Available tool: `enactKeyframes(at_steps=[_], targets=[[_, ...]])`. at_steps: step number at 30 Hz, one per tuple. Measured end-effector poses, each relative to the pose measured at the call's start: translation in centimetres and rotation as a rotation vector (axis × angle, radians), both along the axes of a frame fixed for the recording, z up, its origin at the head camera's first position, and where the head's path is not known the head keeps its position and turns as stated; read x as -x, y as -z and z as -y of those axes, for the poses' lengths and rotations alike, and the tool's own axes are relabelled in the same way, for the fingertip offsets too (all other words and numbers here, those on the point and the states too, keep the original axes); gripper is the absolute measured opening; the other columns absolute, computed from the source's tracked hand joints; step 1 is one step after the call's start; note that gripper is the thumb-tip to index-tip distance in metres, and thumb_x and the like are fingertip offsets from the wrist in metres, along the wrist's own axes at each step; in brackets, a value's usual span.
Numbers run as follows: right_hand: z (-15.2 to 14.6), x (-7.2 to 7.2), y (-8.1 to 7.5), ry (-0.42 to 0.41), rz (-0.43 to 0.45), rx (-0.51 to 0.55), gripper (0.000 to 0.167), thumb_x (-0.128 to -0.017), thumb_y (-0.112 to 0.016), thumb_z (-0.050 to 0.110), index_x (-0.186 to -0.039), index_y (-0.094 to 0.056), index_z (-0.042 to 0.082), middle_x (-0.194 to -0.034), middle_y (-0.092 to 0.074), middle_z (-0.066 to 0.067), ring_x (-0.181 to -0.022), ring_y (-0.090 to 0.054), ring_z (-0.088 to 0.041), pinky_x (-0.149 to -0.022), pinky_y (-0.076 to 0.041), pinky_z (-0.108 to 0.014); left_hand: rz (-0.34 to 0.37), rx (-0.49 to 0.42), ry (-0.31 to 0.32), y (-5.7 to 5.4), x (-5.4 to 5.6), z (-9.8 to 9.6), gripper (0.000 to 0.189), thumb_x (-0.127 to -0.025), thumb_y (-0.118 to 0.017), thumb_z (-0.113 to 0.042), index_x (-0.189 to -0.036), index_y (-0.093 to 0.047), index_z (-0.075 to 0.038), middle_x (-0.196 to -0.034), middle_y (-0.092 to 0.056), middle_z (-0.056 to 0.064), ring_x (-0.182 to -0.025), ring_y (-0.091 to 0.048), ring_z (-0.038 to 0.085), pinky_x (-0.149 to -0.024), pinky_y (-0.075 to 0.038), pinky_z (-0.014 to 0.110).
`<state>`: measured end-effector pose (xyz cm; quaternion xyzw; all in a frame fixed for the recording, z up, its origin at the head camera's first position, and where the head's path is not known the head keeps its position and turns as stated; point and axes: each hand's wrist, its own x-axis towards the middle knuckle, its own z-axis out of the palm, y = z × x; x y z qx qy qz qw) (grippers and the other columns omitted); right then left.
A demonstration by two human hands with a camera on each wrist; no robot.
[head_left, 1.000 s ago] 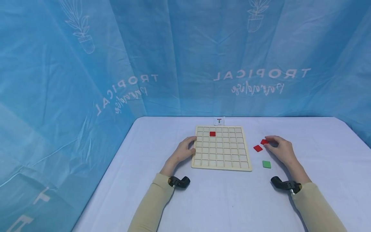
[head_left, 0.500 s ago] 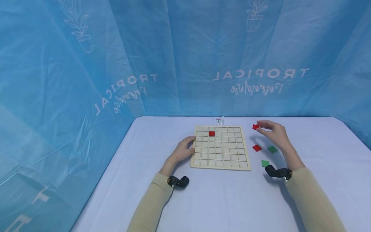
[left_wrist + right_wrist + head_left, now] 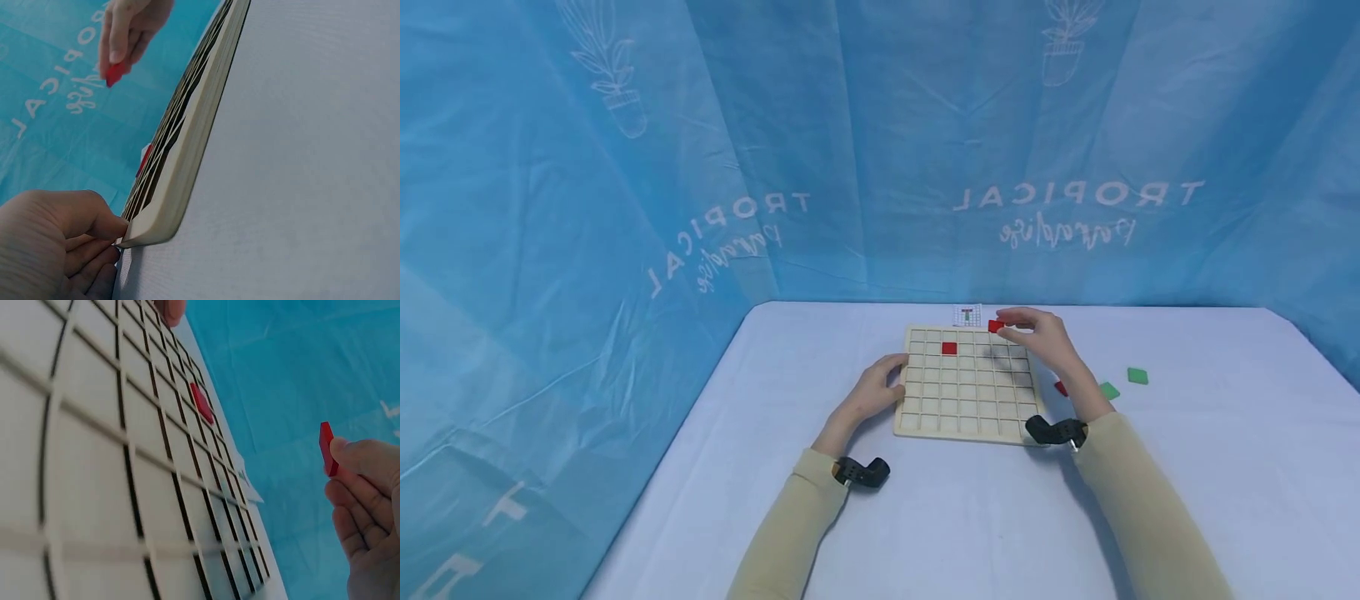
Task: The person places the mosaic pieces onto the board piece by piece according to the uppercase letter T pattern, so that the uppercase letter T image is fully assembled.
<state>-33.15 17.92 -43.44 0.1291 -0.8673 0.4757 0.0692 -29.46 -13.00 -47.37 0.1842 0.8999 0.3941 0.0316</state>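
The right hand [image 3: 1037, 335] pinches a red square tile [image 3: 996, 327], raised near the far right of the wooden grid board [image 3: 950, 390]; the left hand [image 3: 872, 388] grips the board's left edge. A slipping pinch could drop the tile askew.

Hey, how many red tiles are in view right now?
3 red tiles: one set in the grid board, one pinched in the right hand, and one on the table, partly hidden by the right wrist. Any others under that arm would be hidden.
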Motion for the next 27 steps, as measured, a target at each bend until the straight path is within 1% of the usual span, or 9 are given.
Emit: enactKeyframes(at_steps=[3, 4, 5, 10, 11, 12, 15, 20, 27], targets=[[1.3, 0.7, 0.3, -0.036, 0.016, 0.033, 0.043, -0.088, -0.068, 0.027, -0.125, -0.061, 0.006, -0.121, -0.061, -0.012, -0.113, -0.053, -0.032, -0.091, -0.047, -0.051, -0.006, 0.009, 0.001, 0.1, 0.0, 0.0, 0.061, -0.083, -0.055, -0.004, -0.142, -0.04, -0.002, -0.145, -0.039, 0.012, -0.136, -0.031, 0.023, -0.112, -0.026, 0.034], [1.6, 0.9, 0.4, -0.062, 0.012, 0.044, 0.043, -0.088, -0.067, 0.025, -0.126, -0.06, 0.004, -0.122, -0.06, -0.014, -0.114, -0.052, -0.033, -0.094, -0.045, -0.049, -0.005, 0.011, 0.002, 0.1, 0.0, -0.1, 0.061, -0.083, -0.055, -0.004, -0.142, -0.04, -0.002, -0.145, -0.039, 0.011, -0.136, -0.031, 0.023, -0.112, -0.026, 0.034], [2.0, 0.6, 0.0, -0.077, 0.018, 0.057, 0.043, -0.089, -0.067, 0.023, -0.125, -0.06, 0.003, -0.122, -0.06, -0.015, -0.114, -0.052, -0.033, -0.095, -0.045, -0.049, -0.004, 0.014, 0.003, 0.2, 0.0, -0.1, 0.061, -0.083, -0.055, -0.004, -0.142, -0.039, -0.002, -0.145, -0.039, 0.011, -0.136, -0.031, 0.023, -0.112, -0.025, 0.033], [3.1, 1.1, 0.6, -0.126, 0.025, 0.08, 0.04, -0.089, -0.067, 0.018, -0.124, -0.06, 0.001, -0.123, -0.06, -0.015, -0.113, -0.054, -0.031, -0.095, -0.045, -0.046, 0.004, 0.007, -0.004, 0.1, -0.1, 0.0, 0.061, -0.084, -0.055, -0.004, -0.142, -0.039, -0.003, -0.146, -0.039, 0.01, -0.137, -0.03, 0.022, -0.112, -0.025, 0.033], [3.3, 1.2, 0.8, -0.123, 0.031, 0.083, 0.039, -0.088, -0.067, 0.018, -0.124, -0.061, 0.002, -0.122, -0.06, -0.014, -0.112, -0.054, -0.03, -0.095, -0.046, -0.046, 0.003, 0.006, -0.006, 0.1, -0.1, 0.0, 0.06, -0.084, -0.055, -0.004, -0.142, -0.038, -0.003, -0.146, -0.038, 0.01, -0.137, -0.03, 0.022, -0.112, -0.024, 0.033], [3.2, 1.7, 1.6, -0.124, 0.031, 0.081, 0.039, -0.088, -0.068, 0.019, -0.124, -0.061, 0.003, -0.122, -0.061, -0.012, -0.112, -0.055, -0.03, -0.094, -0.046, -0.046, 0.003, 0.006, -0.009, 0.1, -0.1, 0.1, 0.06, -0.085, -0.055, -0.005, -0.143, -0.038, -0.002, -0.146, -0.038, 0.011, -0.137, -0.03, 0.022, -0.112, -0.025, 0.033], [3.5, 1.9, 2.4, -0.123, 0.053, 0.069, 0.039, -0.089, -0.067, 0.019, -0.124, -0.061, 0.004, -0.123, -0.06, -0.012, -0.112, -0.055, -0.03, -0.095, -0.045, -0.047, 0.004, 0.004, -0.011, 0.1, -0.1, 0.1, 0.061, -0.084, -0.055, -0.005, -0.143, -0.038, -0.002, -0.146, -0.038, 0.011, -0.137, -0.029, 0.022, -0.112, -0.025, 0.033], [3.6, 1.9, 3.8, -0.09, 0.088, 0.034, 0.036, -0.088, -0.067, 0.02, -0.122, -0.064, 0.008, -0.121, -0.062, -0.009, -0.109, -0.057, -0.026, -0.096, -0.045, -0.043, 0.003, 0.012, -0.01, 0.1, -0.1, 0.0, 0.061, -0.083, -0.055, -0.005, -0.143, -0.038, -0.002, -0.146, -0.038, 0.011, -0.137, -0.03, 0.023, -0.112, -0.025, 0.033], [3.9, 2.0, 4.6, -0.087, 0.016, -0.047, 0.034, -0.087, -0.068, 0.016, -0.12, -0.066, 0.007, -0.118, -0.063, -0.01, -0.109, -0.058, -0.026, -0.094, -0.047, -0.043, 0.012, 0.007, -0.022, 0.1, -0.1, 0.0, 0.061, -0.084, -0.055, -0.004, -0.143, -0.038, -0.003, -0.146, -0.038, 0.01, -0.137, -0.029, 0.022, -0.112, -0.024, 0.033]])
